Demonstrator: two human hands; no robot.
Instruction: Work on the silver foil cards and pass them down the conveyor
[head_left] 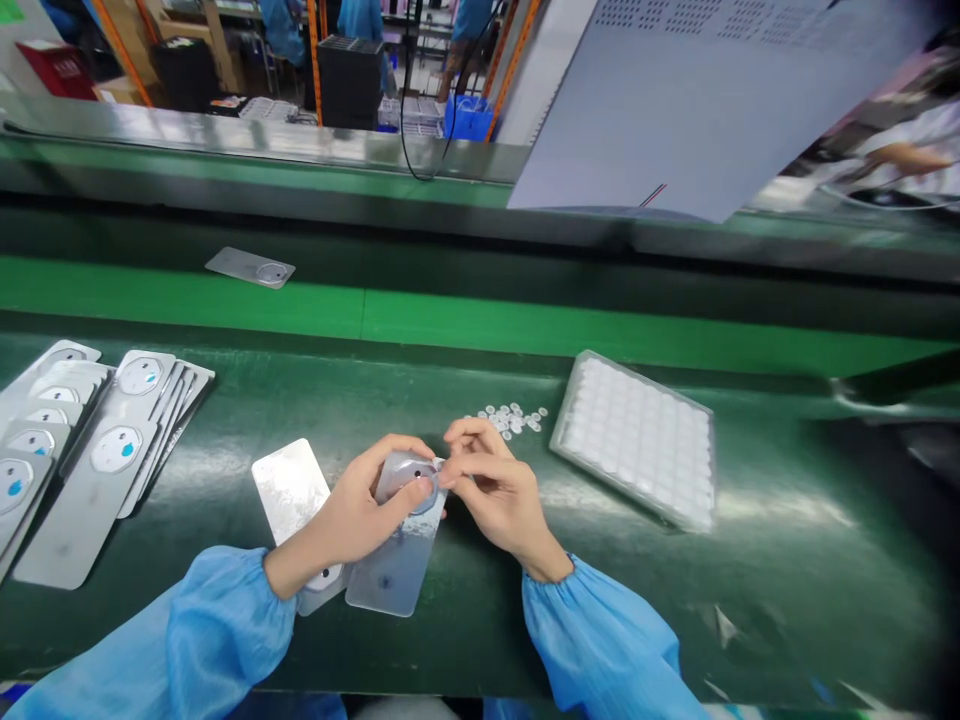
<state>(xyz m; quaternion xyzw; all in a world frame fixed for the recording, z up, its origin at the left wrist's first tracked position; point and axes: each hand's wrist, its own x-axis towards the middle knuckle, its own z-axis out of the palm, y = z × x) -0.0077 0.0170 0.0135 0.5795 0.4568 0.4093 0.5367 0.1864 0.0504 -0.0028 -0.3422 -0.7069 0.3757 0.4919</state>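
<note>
The metal plate point(394, 580) is in your left hand point(375, 505), a little above the table point(480, 640) or resting on it; I cannot tell which. It is long, thin and flat with round corners, so it should feel light and stiff. Its shiny face may be slippery and could scratch or pick up finger marks. The side edges look like the best place to hold it, with your thumb off the round disc point(402, 468) near its top end.

Your left grip pinches the plate, thumb pressed on the disc and fingers round the far side. Your right hand point(504, 495) has its fingertips close together at the plate's right edge. I cannot tell if they pinch something small.

Another plate point(289, 490) lies partly under your left wrist. Beyond your right hand is a little heap of small white rings point(511, 418); they look very light and easy to scatter. Right of them sits a clear tray point(611, 490) full of white round pieces point(637, 435).

The table is dark green and a bit shiny. More plates point(82, 530) lean in piles at the left. Past the table, people in blue point(283, 30) stand near a blue bin point(469, 118).
</note>
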